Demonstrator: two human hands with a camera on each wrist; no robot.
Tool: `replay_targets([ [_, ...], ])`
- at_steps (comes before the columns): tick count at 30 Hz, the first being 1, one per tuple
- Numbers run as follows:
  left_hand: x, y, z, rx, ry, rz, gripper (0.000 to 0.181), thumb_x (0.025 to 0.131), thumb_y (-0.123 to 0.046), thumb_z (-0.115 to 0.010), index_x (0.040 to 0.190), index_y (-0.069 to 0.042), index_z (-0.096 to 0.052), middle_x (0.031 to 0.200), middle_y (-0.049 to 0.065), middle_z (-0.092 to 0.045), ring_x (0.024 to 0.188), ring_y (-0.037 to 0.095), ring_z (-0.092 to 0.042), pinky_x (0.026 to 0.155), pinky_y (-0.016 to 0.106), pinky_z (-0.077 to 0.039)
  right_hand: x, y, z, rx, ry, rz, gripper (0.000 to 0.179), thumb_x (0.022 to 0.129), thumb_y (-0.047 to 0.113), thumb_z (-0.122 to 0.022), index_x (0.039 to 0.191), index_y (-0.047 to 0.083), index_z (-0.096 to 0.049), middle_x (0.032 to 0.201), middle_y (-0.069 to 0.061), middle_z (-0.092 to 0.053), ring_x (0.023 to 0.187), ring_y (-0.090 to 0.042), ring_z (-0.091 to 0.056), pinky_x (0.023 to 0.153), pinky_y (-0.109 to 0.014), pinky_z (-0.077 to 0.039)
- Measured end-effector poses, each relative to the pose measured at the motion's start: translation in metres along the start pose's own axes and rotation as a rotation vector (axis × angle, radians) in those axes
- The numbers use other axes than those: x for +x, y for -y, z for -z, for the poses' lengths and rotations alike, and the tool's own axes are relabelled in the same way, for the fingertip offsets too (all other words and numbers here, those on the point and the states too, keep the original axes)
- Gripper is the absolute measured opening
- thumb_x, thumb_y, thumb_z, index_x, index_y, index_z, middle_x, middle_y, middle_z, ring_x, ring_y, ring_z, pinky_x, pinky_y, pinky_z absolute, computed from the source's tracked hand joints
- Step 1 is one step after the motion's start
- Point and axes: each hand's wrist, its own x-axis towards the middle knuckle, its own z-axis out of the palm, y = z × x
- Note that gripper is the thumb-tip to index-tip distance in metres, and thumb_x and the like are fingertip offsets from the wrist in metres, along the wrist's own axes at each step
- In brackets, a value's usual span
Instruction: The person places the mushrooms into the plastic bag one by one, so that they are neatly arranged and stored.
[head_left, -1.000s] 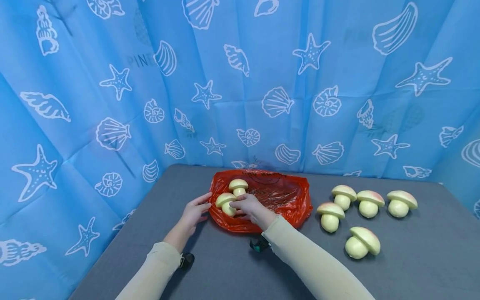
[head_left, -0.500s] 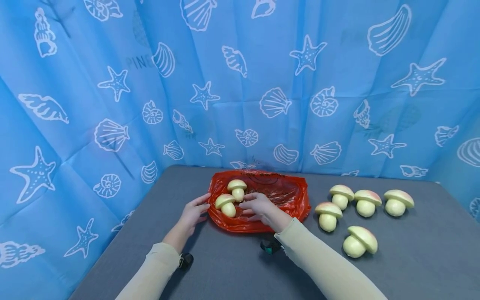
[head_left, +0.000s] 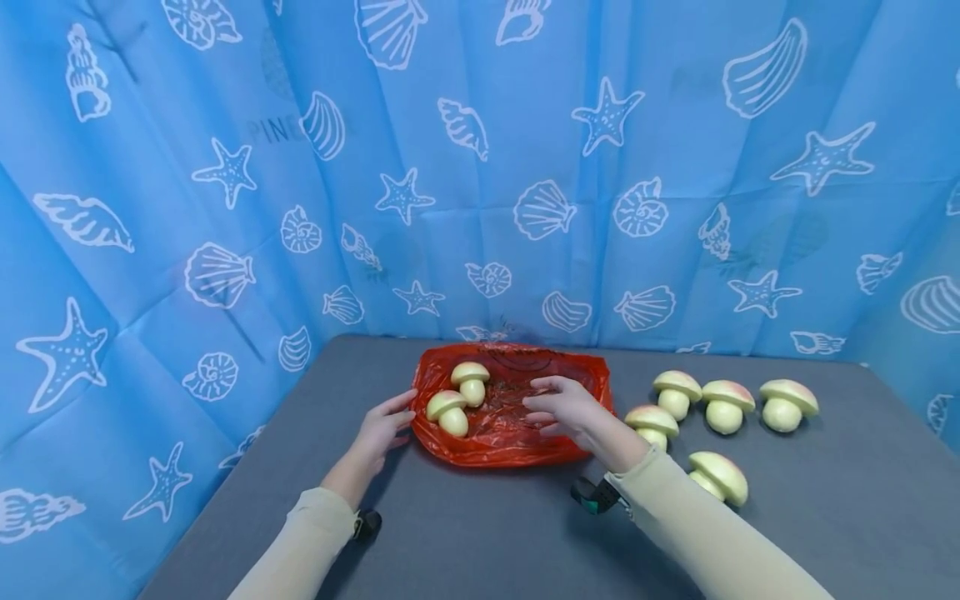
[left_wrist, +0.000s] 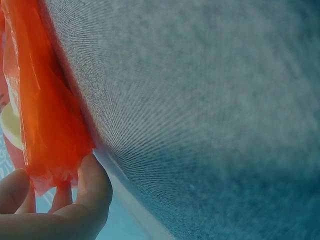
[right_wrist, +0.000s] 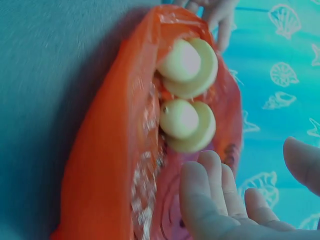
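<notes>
A red plastic bag lies with its mouth open on the grey table. Two pale mushroom-shaped pieces stand in its left part, a rear mushroom and a front mushroom. My left hand rests its fingertips against the bag's left edge, fingers fairly straight. In the left wrist view, those fingertips meet the red film. Over the bag's right part hovers my right hand, holding nothing, its fingers spread and thumb apart in the right wrist view. My right forearm partly covers two mushrooms on the table.
Several more mushrooms lie right of the bag: one upright mushroom farthest right, a tipped mushroom nearest me, others between. A blue shell-print curtain hangs behind and left of the table.
My right hand has let go of the front mushroom in the bag and drawn away to the right. The left hand stays at the bag's edge. The head view has shifted slightly.
</notes>
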Motion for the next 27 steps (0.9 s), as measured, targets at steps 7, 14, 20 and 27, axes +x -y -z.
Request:
replay_targets([
  [7, 0.000, 0.001, 0.000, -0.004, 0.009, -0.017, 0.044, 0.100, -0.010, -0.049, 0.144, -0.010, -0.048, 0.150, 0.019, -0.039, 0.125, 0.038, -0.048, 0.100, 0.053, -0.041, -0.015, 0.002, 0.027, -0.018, -0.005, 0.030, 0.053, 0.097, 0.009, -0.056, 0.142, -0.008, -0.033, 0.140, -0.030, -0.041, 0.120, -0.043, -0.053, 0.096, -0.054, -0.045],
  [14, 0.000, 0.003, 0.001, 0.002, -0.001, -0.009, 0.044, 0.101, -0.010, -0.048, 0.144, -0.012, -0.048, 0.150, 0.018, -0.038, 0.125, 0.036, -0.049, 0.099, 0.051, -0.043, -0.031, 0.004, 0.052, -0.079, -0.034, 0.037, 0.058, 0.097, 0.015, -0.058, 0.143, -0.007, -0.032, 0.136, -0.030, -0.048, 0.114, -0.036, -0.059, 0.091, -0.049, -0.050],
  [20, -0.002, 0.002, 0.001, -0.006, 0.007, -0.013, 0.044, 0.101, -0.009, -0.048, 0.144, -0.010, -0.048, 0.151, 0.019, -0.037, 0.126, 0.038, -0.047, 0.101, 0.054, -0.040, -0.043, 0.006, 0.073, -0.083, -0.039, 0.040, 0.061, 0.099, 0.016, -0.056, 0.145, -0.010, -0.027, 0.138, -0.031, -0.045, 0.112, -0.033, -0.061, 0.084, -0.042, -0.054],
  [27, -0.002, 0.000, -0.001, -0.001, 0.003, -0.007, 0.043, 0.101, -0.010, -0.049, 0.144, -0.011, -0.049, 0.151, 0.018, -0.038, 0.125, 0.037, -0.047, 0.100, 0.053, -0.041, -0.056, 0.005, 0.094, -0.112, -0.026, 0.059, 0.062, 0.100, 0.018, -0.053, 0.147, -0.010, -0.023, 0.137, -0.031, -0.046, 0.104, -0.024, -0.064, 0.081, -0.037, -0.055],
])
